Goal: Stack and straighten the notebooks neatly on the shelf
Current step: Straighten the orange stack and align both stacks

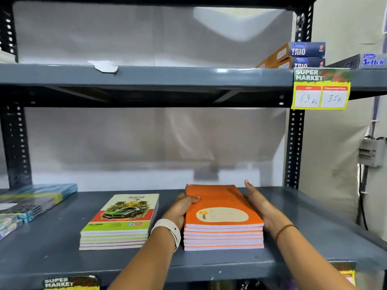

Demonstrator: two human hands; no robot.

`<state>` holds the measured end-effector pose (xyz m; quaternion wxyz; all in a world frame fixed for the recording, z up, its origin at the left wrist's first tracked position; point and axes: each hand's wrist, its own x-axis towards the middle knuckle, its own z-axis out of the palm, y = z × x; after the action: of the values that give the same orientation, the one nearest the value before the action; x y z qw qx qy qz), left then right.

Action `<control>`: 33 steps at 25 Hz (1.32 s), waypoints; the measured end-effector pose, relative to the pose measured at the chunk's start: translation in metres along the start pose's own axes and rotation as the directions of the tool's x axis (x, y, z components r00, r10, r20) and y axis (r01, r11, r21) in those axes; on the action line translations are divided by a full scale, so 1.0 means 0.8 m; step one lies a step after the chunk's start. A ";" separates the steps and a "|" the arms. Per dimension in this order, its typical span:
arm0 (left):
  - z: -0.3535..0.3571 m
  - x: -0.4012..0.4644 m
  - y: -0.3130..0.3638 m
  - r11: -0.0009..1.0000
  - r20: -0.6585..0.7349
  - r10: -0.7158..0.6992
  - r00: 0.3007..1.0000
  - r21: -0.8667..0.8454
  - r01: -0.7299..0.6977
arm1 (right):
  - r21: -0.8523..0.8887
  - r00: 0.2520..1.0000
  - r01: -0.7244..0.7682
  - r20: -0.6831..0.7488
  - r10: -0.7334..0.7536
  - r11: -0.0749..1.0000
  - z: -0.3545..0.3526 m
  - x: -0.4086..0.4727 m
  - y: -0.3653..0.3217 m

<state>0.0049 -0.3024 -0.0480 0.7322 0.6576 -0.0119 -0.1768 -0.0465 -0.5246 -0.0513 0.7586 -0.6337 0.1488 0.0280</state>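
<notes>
On the shelf [62, 258], at its left edge, lies a blue-covered stack [35, 200]; near the middle sits a stack of car-cover notebooks [123, 218]. Just right, the left hand [180, 210] grips the orange notebook stack [222, 218] by its left side, thumb on top. The right hand [259, 204] presses straight fingers against its right side.

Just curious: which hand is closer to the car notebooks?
Left. The left hand grips the orange stack beside the car notebooks; the right hand presses that stack's far side.
</notes>
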 end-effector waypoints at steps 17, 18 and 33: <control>0.005 -0.014 0.027 0.938 -0.002 -0.028 1.000 0.345 0.027 | -0.066 0.998 0.015 -0.056 -0.019 0.998 0.014 0.026 0.001; 0.004 -0.015 0.032 0.908 -0.020 -0.035 0.999 0.418 0.040 | -0.067 0.998 0.009 -0.069 -0.014 0.998 0.017 0.027 0.003; -0.024 0.003 0.054 0.452 -0.080 0.091 0.993 0.891 0.030 | -0.063 0.998 -0.007 -0.068 0.002 0.998 0.070 0.026 0.005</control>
<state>0.0221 -0.2811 -0.0095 0.2824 0.9521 -0.0719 -0.0927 -0.0167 -0.4723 -0.0523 0.7327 -0.6575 0.1751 0.0128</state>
